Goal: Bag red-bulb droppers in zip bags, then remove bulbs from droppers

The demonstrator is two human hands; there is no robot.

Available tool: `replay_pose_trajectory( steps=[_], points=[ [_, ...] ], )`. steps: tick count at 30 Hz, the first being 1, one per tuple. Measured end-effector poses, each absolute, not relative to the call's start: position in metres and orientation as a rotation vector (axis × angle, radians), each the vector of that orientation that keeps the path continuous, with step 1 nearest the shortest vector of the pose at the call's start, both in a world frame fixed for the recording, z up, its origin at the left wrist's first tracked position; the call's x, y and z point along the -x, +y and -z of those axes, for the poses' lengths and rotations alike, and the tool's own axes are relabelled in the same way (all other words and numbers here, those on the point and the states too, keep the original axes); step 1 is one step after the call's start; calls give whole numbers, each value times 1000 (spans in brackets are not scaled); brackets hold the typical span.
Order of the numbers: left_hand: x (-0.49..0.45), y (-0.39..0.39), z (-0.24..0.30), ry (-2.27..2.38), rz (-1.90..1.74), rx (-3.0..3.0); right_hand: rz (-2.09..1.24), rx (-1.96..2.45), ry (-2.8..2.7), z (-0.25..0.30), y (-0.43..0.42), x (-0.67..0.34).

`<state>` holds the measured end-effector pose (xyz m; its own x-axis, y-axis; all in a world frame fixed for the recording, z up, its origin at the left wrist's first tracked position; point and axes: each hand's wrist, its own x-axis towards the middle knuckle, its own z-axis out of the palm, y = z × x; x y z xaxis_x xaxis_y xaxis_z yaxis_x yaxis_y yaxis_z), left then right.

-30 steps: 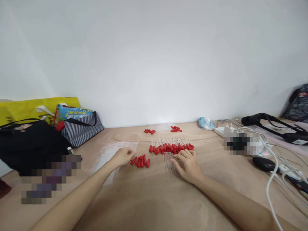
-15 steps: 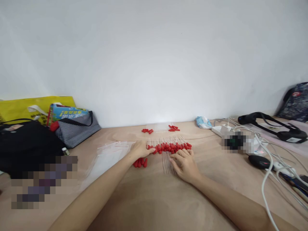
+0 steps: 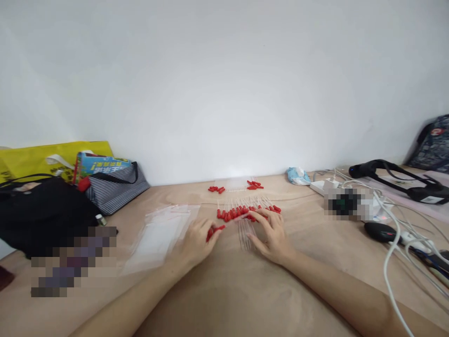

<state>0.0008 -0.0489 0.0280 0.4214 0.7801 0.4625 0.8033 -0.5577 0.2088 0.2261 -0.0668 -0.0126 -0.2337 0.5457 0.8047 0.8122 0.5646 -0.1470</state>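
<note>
My left hand (image 3: 199, 241) is closed, with thumb and fingers around a red rubber bulb (image 3: 220, 227). A blurred pinkish streak, perhaps the tube of a dropper, runs from there towards my right fingertips. My right hand (image 3: 275, 236) is bent over the table with its thumb and index finger apart; whether it touches the streak I cannot tell. Beneath and beside it lie several thin clear tubes (image 3: 244, 236). Behind both hands is a row of droppers with red bulbs (image 3: 229, 215), their clear stems pointing to the wall. My right fingers partly cover the row.
Clear zip bags (image 3: 154, 238) lie left of my hands. Further back are loose red bulbs (image 3: 255, 185) and a small clear bag. Bags stand at the left, among them a striped bag (image 3: 117, 192). Right are a blue packet (image 3: 298, 176), white cables (image 3: 386, 267) and a black headset (image 3: 403, 180).
My left hand has drawn back from the row of droppers towards me and now grips a red bulb. My right hand has shifted slightly, its index finger reaching further left over the row.
</note>
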Motion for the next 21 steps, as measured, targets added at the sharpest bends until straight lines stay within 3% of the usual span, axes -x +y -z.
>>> replay_pose_trajectory(
  steps=[5, 21],
  points=[
    [-7, -69, -8, -1126, 891, 2622, 437, 891, -2155, 7, -73, -223],
    [-17, -64, -3, -795, 1007, 2696, 365, 817, -2201, 7, -75, -217]
  ],
)
